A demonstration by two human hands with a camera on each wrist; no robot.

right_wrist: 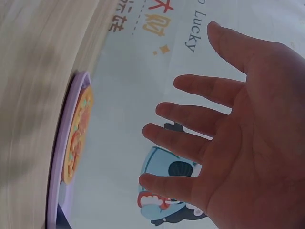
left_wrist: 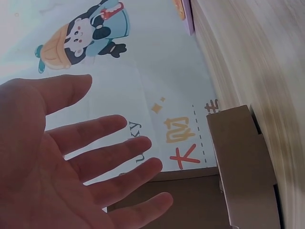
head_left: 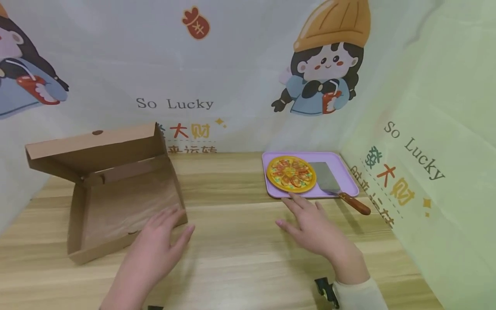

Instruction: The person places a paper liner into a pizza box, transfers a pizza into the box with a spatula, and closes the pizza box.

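My left hand [head_left: 156, 245], fingers spread and holding nothing, hovers by the front right corner of a cardboard pizza box [head_left: 128, 202]. The box's lid [head_left: 97, 148] is raised and leans back. On the right, a toy pizza [head_left: 291, 174] with a yellow crust lies at the left of a purple tray [head_left: 350, 183]. Beside it a pizza server [head_left: 327, 176] rests its metal blade on the tray, while its wooden handle [head_left: 355, 203] sticks out over the front edge. My right hand [head_left: 315, 226] is near the tray's front edge, its fingers extended and grasping nothing, as the right wrist view [right_wrist: 248, 138] confirms.
Box and tray stand on a wood-grain table [head_left: 232, 241]. Behind it hangs a pale printed cloth [head_left: 240, 86] with cartoon figures and lettering. A greenish cloth side [head_left: 445, 129] bounds the table at the right. A black strap piece [head_left: 327, 292] shows at my right cuff.
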